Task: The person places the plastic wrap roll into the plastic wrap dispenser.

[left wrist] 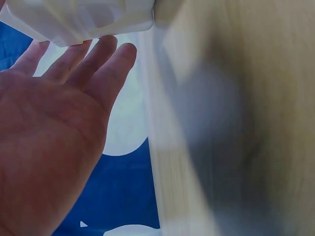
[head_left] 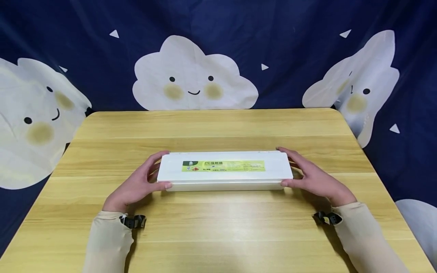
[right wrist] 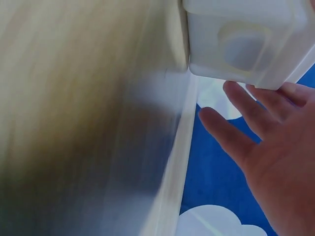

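A long white cling film box (head_left: pixel 222 176) with a green and yellow label (head_left: pixel 223 166) lies crosswise on the wooden table, its lid down. My left hand (head_left: pixel 138 185) holds the box's left end, thumb at the front edge and fingers toward the back. At the opposite end my right hand (head_left: pixel 317 182) grips in the same way, thumb on the front corner. The left wrist view shows several fingertips against the box end (left wrist: pixel 98 17). In the right wrist view a round recess (right wrist: pixel 244 49) shows in the end wall, with fingers along the box's far side. Both thumbs are mostly hidden in the wrist views.
The light wooden table (head_left: pixel 225 227) extends around the box, with rounded far corners. Behind it hangs a dark blue cloth (head_left: pixel 218 19) with white smiling clouds. Black straps (head_left: pixel 133 221) sit at both sleeve cuffs.
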